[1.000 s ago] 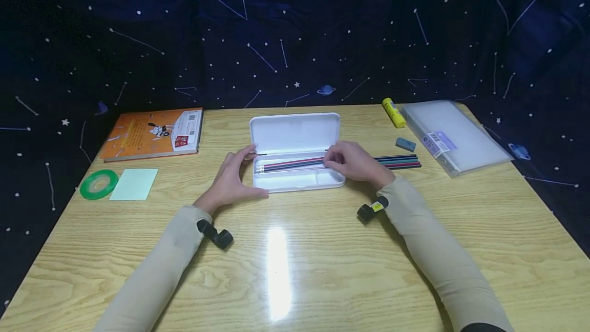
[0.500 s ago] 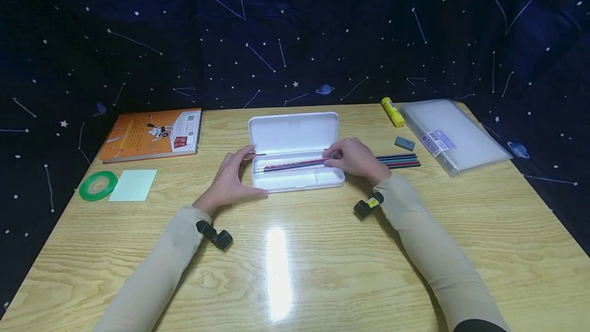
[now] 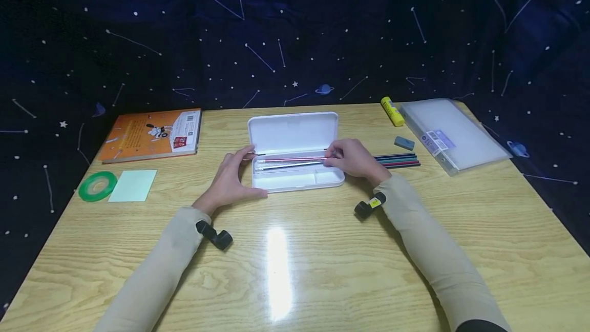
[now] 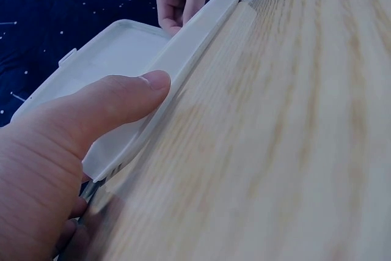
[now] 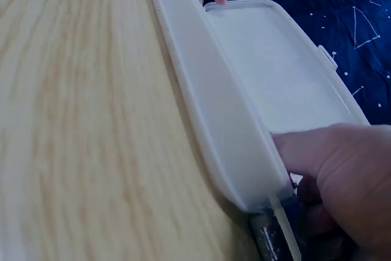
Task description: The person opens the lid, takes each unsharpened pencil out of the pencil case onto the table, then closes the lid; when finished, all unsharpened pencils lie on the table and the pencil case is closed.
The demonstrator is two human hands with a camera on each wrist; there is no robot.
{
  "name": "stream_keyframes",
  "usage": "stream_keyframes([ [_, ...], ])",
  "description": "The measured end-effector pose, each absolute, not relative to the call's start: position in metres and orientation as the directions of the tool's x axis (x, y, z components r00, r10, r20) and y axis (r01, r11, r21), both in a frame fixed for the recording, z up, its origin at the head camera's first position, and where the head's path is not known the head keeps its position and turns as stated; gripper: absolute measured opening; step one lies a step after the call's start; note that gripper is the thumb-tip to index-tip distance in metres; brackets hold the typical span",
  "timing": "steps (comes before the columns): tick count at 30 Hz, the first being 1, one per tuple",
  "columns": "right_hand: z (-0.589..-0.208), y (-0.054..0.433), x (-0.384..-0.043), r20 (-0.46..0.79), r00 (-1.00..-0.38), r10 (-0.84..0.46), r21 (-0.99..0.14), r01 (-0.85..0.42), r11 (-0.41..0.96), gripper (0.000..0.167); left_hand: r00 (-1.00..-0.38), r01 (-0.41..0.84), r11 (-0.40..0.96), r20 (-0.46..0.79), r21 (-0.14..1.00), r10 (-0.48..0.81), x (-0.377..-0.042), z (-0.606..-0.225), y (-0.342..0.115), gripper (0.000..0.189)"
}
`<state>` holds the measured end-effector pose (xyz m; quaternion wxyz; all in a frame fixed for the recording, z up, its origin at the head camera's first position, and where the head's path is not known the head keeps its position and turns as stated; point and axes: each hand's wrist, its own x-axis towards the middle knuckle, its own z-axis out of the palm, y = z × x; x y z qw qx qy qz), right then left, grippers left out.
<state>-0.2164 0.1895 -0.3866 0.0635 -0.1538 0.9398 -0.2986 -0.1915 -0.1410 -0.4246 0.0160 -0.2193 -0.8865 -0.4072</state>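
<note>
A white pencil case (image 3: 297, 186) lies with its lid (image 3: 293, 133) raised, in the middle of the table. My left hand (image 3: 229, 181) grips its left end, thumb along the front wall and fingers at the back corner. In the left wrist view, the thumb (image 4: 131, 96) presses on the case's side. My right hand (image 3: 354, 160) reaches over the right end, fingertips pinching pencils (image 3: 290, 165) inside the back compartment. One is red, the other dark, with pale ends to the left; their right ends are hidden by the hand. More dark, teal and red pencils (image 3: 398, 160) lie right of the case.
A blue-grey eraser (image 3: 404, 143), a yellow glue stick (image 3: 392, 111) and a clear plastic binder (image 3: 456, 135) lie at the back right. On the left are an orange book (image 3: 138, 135), green tape (image 3: 98, 186) and pale green sticky notes (image 3: 132, 186).
The red pencil in the case has shifted back and now lies apart from the dark one. My right fingers have moved slightly; the left hand stays on the case.
</note>
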Motion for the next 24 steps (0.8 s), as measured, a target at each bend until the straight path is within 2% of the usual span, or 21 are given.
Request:
stream_keyframes([
  [10, -0.383, 0.199, -0.213, 0.09, -0.93, -0.356, -0.62, -0.332, 0.711, 0.009, -0.906, 0.392, 0.572, 0.197, 0.72, 0.373, -0.191, -0.424, -0.141, 0.115],
  [16, -0.382, 0.208, -0.212, 0.08, -0.934, -0.348, -0.658, -0.312, 0.685, 0.009, -0.907, 0.392, 0.577, 0.196, 0.717, 0.372, -0.191, -0.424, -0.141, 0.114],
  [24, -0.378, 0.219, -0.21, 0.1, -0.927, -0.36, -0.652, -0.335, 0.68, 0.013, -0.905, 0.396, 0.573, 0.199, 0.717, 0.377, -0.191, -0.424, -0.142, 0.115],
])
